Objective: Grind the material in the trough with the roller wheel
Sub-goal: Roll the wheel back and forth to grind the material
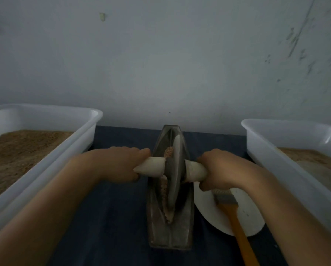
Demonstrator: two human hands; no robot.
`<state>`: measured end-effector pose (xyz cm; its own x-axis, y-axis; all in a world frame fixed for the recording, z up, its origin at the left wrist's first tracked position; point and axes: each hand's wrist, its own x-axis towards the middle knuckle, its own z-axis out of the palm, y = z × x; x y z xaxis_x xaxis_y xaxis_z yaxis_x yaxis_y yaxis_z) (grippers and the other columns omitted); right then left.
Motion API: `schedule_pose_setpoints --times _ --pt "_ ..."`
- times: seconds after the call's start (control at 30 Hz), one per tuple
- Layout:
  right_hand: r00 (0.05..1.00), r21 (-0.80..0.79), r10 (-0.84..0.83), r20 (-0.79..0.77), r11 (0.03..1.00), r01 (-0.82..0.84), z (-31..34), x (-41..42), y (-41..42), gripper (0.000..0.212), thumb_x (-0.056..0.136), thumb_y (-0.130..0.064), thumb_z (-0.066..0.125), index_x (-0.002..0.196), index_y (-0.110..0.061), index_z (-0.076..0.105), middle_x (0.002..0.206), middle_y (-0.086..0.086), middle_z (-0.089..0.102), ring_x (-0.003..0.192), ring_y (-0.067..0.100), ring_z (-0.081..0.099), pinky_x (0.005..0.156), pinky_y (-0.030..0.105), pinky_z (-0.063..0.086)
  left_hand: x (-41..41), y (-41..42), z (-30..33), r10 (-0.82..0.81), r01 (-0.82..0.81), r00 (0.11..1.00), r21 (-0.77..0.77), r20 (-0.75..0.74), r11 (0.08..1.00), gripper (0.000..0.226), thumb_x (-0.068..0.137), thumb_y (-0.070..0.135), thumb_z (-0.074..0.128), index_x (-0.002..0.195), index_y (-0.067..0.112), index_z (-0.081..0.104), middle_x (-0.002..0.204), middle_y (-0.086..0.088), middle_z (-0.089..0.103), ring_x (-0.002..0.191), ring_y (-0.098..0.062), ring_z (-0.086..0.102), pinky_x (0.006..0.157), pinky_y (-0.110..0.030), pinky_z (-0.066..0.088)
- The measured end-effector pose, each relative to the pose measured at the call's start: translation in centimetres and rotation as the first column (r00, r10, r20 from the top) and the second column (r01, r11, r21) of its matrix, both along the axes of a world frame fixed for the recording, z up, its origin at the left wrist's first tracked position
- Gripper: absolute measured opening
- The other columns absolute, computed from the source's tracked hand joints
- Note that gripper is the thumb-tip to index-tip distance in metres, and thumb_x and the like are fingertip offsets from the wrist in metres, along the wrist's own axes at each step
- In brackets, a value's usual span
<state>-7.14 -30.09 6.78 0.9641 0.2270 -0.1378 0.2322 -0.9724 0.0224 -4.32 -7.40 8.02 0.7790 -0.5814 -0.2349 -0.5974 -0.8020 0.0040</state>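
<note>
The wall (160,54) fills the top half, gray, w/ scuff marks at the right. It's dim, so small stuff is hard to make out.

The table (113,217) has a dark blue top. Its near part is cut off at the bottom edge.

Left of the L hand sits a big white tub (45,150) w/ brown grain in it; its left side is cut off. Right of the R hand is a 2nd tub (276,160), also cut off, w/ brown stuff and a pale patch I can't make out.

The trough (170,233) lies between the hands, long and dark, pointing away to the wall. The material (163,191), a pale brown crumbly line, lies in its groove, partly hid by the wheel (173,169). The wheel stands on edge in the groove, mid trough.

Left hand (120,164) is curled round the white handle (151,167) on its side. Right hand (216,167) grips the other end the same way. Fingertips are hid under the handle.

Just below the R hand a white plate (253,217) lies beside the trough, partly hid by the arm. A brush (237,227) w/ an orange stick rests on it; its bristles are hid and its end is cut off.
</note>
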Motion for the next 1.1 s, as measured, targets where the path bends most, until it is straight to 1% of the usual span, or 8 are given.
schedule_pose_setpoints --times 0.1,0.2,0.33,0.47,0.57,0.7,0.87,1.1 --pt "0.990 0.022 -0.051 0.130 0.999 0.048 -1.2 1.9 -0.1 0.018 0.077 -0.032 0.068 0.077 -0.026 0.051 0.073 -0.008 0.052 0.065 0.009 0.050 0.048 0.020 0.031 1.3 -0.3 -1.5 0.032 -0.030 0.974 -0.013 0.224 0.999 0.034 0.092 0.033 0.050 0.118 0.023 0.032 0.117 0.000 0.047 0.101 -0.017 0.048 0.084 -0.033 0.036" --pt "0.941 0.090 -0.118 0.317 0.991 0.094 -2.4 3.1 -0.2 0.011 0.082 -0.026 0.063 0.086 -0.025 0.053 0.087 -0.003 0.061 0.072 0.013 0.053 0.052 0.023 0.028 2.7 -0.8 -3.6 0.080 -0.022 0.842 -0.115 0.533 0.993 0.038 0.091 0.033 0.049 0.123 0.024 0.032 0.119 0.002 0.044 0.108 -0.019 0.046 0.088 -0.034 0.033" --pt "0.847 0.085 -0.116 0.519 0.993 0.084 -3.5 3.8 -0.1 0.011 0.086 -0.019 0.058 0.094 -0.021 0.050 0.097 -0.002 0.061 0.089 0.018 0.057 0.066 0.027 0.029 3.6 -1.1 -5.0 0.133 0.002 0.754 -0.206 0.643 0.979 0.043 0.087 0.029 0.054 0.125 0.026 0.036 0.118 0.003 0.044 0.105 -0.018 0.043 0.086 -0.031 0.031" --pt "0.859 0.057 -0.097 0.503 0.995 0.079 -3.1 3.5 0.1 0.013 0.086 -0.022 0.058 0.096 -0.021 0.050 0.100 -0.002 0.060 0.091 0.017 0.055 0.068 0.026 0.028 3.3 -1.0 -4.9 0.136 0.006 0.775 -0.222 0.617 0.975 0.041 0.088 0.031 0.053 0.125 0.026 0.036 0.118 0.002 0.044 0.105 -0.018 0.045 0.088 -0.032 0.032" --pt "0.930 0.053 -0.106 0.352 0.994 0.093 -2.3 2.9 0.0 0.015 0.085 -0.025 0.061 0.098 -0.020 0.055 0.091 -0.004 0.059 0.080 0.012 0.053 0.053 0.020 0.025 2.9 -0.8 -4.1 0.112 -0.014 0.824 -0.178 0.556 0.984 0.040 0.089 0.034 0.051 0.123 0.026 0.032 0.119 0.003 0.045 0.106 -0.017 0.047 0.090 -0.033 0.034" --pt "0.990 0.039 -0.048 0.129 0.998 0.043 -0.9 1.4 -0.1 0.018 0.079 -0.028 0.067 0.094 -0.020 0.060 0.088 -0.002 0.062 0.078 0.013 0.058 0.053 0.021 0.035 1.4 -0.3 -2.1 0.028 -0.012 0.945 -0.051 0.327 0.999 0.038 0.091 0.035 0.050 0.122 0.026 0.030 0.119 0.003 0.047 0.107 -0.017 0.048 0.091 -0.033 0.035" --pt "0.996 0.025 0.010 -0.091 1.000 -0.007 0.8 -0.8 0.1 0.023 0.073 -0.024 0.071 0.065 -0.027 0.050 0.064 -0.010 0.053 0.055 0.001 0.049 0.044 0.014 0.036 -0.5 -0.1 0.3 -0.019 0.018 1.000 0.049 0.008 0.999 0.035 0.092 0.031 0.052 0.120 0.023 0.032 0.112 0.001 0.049 0.096 -0.014 0.050 0.084 -0.028 0.041" --pt "1.000 -0.001 -0.002 0.010 1.000 0.002 0.6 0.0 0.4 0.013 0.076 -0.028 0.069 0.078 -0.022 0.057 0.077 -0.005 0.058 0.066 0.010 0.054 0.048 0.019 0.034 0.4 -0.1 -0.3 0.020 -0.021 1.000 -0.039 -0.009 0.999 0.034 0.091 0.028 0.054 0.117 0.023 0.034 0.110 0.001 0.048 0.097 -0.015 0.050 0.086 -0.031 0.041"
